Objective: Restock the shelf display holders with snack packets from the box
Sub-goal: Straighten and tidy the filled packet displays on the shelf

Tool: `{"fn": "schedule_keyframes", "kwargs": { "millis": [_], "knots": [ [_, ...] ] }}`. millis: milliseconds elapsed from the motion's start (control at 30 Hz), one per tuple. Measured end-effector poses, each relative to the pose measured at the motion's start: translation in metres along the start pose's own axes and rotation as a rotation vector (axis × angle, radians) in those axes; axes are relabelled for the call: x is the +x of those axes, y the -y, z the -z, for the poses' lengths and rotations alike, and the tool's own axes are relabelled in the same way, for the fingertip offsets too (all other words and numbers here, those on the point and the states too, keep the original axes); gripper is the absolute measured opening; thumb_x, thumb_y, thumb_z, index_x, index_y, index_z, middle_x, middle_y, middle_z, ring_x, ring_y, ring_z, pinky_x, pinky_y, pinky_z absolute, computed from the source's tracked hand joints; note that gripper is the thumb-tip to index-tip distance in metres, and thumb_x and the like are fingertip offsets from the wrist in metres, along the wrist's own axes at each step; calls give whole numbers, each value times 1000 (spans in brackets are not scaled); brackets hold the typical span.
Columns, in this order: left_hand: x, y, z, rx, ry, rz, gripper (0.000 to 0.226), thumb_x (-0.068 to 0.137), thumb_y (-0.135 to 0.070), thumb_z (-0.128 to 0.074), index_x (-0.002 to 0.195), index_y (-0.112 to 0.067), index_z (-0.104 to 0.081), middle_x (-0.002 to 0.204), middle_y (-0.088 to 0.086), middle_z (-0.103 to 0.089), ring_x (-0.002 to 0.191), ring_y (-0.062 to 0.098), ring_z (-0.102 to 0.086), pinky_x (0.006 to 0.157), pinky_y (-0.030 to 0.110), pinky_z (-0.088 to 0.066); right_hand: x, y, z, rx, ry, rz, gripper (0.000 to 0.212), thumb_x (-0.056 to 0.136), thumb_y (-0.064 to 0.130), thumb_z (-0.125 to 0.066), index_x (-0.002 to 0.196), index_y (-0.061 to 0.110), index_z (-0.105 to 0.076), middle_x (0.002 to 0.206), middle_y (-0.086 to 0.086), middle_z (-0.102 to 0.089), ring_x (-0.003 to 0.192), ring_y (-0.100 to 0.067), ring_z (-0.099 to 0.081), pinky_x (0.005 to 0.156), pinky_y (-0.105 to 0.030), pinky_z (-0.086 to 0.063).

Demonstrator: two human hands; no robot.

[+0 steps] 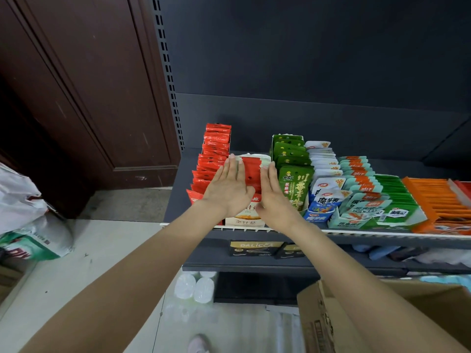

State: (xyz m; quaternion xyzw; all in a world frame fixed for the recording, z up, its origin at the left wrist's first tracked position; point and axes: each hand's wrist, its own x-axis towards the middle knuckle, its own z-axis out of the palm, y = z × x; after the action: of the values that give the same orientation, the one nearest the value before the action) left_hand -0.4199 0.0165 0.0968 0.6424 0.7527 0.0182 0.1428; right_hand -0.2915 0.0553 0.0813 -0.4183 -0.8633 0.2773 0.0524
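Head view: left hand (pixel 227 190) and right hand (pixel 274 195) lying flat with straight fingers, pressing either side of the red and white snack packets (pixel 251 171) standing in a display holder (pixel 240 221) on the shelf (pixel 382 242). Just left of the left hand, red packets (pixel 212 159); just right of the right hand, green packets (pixel 293 161). Cardboard box (pixel 323 324) sitting below the right forearm.

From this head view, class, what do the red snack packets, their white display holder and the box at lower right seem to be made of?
Red snack packets: probably glossy plastic film, shown by sheen and crimped tops. White display holder: looks like printed matte card, with flat folded walls. Box: brown corrugated cardboard, dull, with a bent flap. Left hand and right hand press the packets flat-fingered.
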Motion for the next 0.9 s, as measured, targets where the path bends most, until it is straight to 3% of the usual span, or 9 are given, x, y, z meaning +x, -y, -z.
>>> {"fn": "schedule_keyframes", "kwargs": {
  "millis": [133,233,367,467,567,733,800,900],
  "knots": [
    [0,-2,0,-70,27,-45,61,100,-31,-18,148,-9,14,153,14,27,140,23,27,117,35,13,-3,0,-2,201,-48,-4,98,83,-13,-48,146,16,20,151,2,35,146,-17,5,106,-26,-37],
    [0,-1,-1,-33,-13,-143,65,99,-32,-24,149,-12,12,154,11,25,140,19,28,116,35,14,-5,-6,5,100,20,36,99,83,-12,-51,145,16,22,149,4,37,145,-14,-2,97,-19,-41],
    [4,-7,-8,155,-23,-222,97,88,-51,-48,149,-8,14,156,12,20,143,22,21,119,36,6,-3,-15,16,-68,-84,33,99,81,-9,-53,147,14,17,152,5,31,144,-11,12,115,-24,-18],
    [12,-9,-11,181,-32,-191,113,79,-59,-59,149,-9,13,156,13,20,144,27,19,118,42,3,2,-28,31,-279,-194,-95,96,83,2,-54,148,11,15,155,-3,25,143,-15,20,116,-31,2],
    [15,-11,-13,157,-57,-151,115,77,-62,-60,149,-12,13,156,11,20,144,27,19,118,47,2,-3,-40,31,-397,-110,-159,94,88,9,-53,146,9,20,154,-9,27,142,-21,23,115,-33,5],
    [12,-10,-16,215,-97,-158,111,80,-61,-58,149,-13,15,156,11,21,143,28,19,118,46,2,-38,-42,8,-538,-177,-119,89,91,10,-47,143,11,26,153,-7,29,142,-20,23,116,-36,3],
    [11,-10,-17,216,-90,-155,109,81,-60,-56,149,-13,14,156,11,21,143,28,19,118,46,1,-50,-41,7,-558,-186,-139,83,93,14,-45,147,13,17,157,-6,17,145,-19,11,118,-38,-6],
    [7,-12,-13,164,-74,-152,100,85,-63,-46,150,-14,12,156,10,20,143,25,20,118,45,3,-61,-36,18,-568,-339,-118,57,93,25,-45,147,15,-28,150,-6,-36,135,-21,-36,107,-39,-30]
  ]
}}
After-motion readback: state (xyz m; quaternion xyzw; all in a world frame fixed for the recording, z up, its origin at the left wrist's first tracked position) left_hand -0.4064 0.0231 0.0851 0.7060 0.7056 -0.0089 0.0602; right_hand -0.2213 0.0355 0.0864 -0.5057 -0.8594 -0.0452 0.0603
